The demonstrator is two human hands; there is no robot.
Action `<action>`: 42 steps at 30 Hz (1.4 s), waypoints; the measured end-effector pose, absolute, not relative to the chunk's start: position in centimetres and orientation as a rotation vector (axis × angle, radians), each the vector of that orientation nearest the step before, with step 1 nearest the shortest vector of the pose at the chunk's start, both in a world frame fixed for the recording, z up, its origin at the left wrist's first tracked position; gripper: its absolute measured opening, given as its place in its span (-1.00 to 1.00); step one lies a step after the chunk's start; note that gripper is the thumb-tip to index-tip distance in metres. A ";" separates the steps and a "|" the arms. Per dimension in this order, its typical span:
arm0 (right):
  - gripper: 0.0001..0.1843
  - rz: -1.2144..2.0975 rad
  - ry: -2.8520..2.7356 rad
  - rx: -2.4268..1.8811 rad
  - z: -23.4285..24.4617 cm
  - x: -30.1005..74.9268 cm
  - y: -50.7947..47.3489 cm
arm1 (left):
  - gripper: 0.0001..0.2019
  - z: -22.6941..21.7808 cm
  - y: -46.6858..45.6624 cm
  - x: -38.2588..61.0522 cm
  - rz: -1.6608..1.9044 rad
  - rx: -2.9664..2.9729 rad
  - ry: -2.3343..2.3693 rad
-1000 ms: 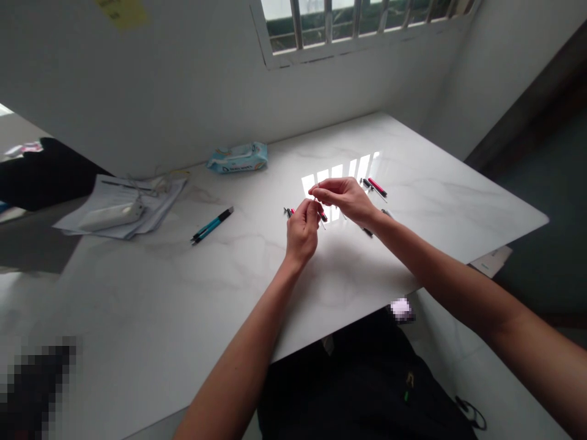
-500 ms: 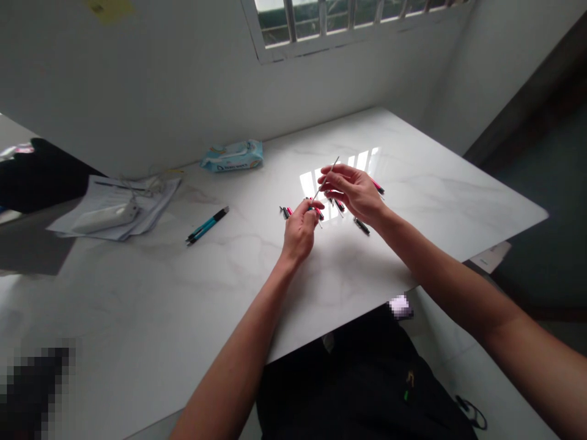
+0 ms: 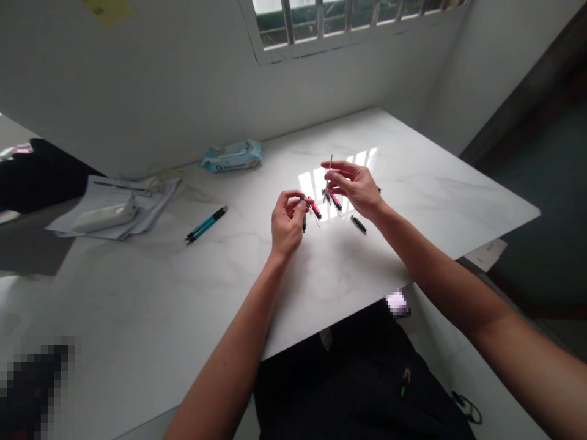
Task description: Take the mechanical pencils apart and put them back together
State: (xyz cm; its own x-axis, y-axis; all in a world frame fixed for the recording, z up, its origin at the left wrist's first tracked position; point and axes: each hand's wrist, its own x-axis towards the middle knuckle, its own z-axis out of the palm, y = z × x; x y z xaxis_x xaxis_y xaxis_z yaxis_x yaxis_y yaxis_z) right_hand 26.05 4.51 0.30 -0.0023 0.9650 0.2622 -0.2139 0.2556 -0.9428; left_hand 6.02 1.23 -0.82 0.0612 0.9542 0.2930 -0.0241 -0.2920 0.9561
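While the right hand [image 3: 362,186] pinches a rod [image 3: 331,161], table edges [image 3: 321,328] lie well away

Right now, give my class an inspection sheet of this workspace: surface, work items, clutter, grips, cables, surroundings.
Surface: white marbled table, bright reflections on it.
Work items: red-and-black pen barrels and a black pen piece lie loose.
Clutter: two blue-and-black pens, blue wipes packet, papers under a white object.
Grips: left hand pinches a blue-topped pen part, mostly hidden; right hand holds a slim pen refill, raised.
Cables: pale cord-like tangle on the papers; details unclear.
Surroundings: barred window, yellow note on the wall.
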 end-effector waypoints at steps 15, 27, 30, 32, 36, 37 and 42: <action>-0.73 0.652 -1.502 -1.116 2.0 29.2 0.2 | -0.69 -0.7 1.2 5.8 1.331 1.361 1.002; -0.88 0.193 -1.753 -1.469 0.6 32.3 -4.0 | -0.50 -0.4 0.9 5.9 1.292 1.393 1.003; -0.87 0.177 -1.822 -1.546 -0.2 32.3 -4.1 | -0.52 -0.6 1.0 5.8 1.306 1.387 0.995; -0.87 0.175 -1.880 -1.605 -0.6 32.4 -4.2 | -0.54 -0.6 0.9 5.8 1.313 1.380 0.995; -0.86 0.168 -1.931 -1.710 -1.1 32.5 -4.3 | -0.55 -0.5 0.8 5.9 1.304 1.354 0.997; -0.86 0.168 -1.933 -1.724 -1.3 32.5 -4.4 | -0.55 -0.5 0.8 5.9 1.302 1.349 0.995; -0.87 0.233 -1.971 -1.729 -1.9 32.3 -4.2 | -0.53 -0.7 0.7 6.1 1.287 1.345 0.972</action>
State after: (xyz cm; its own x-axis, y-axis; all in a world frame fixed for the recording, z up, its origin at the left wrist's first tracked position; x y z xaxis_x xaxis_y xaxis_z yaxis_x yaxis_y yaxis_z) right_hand 32.31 -4.20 -1.89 -0.0649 0.9643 0.2566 0.8779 0.1774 -0.4447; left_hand 6.09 0.67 -0.72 0.1125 0.9751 0.1911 -0.0823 -0.1825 0.9798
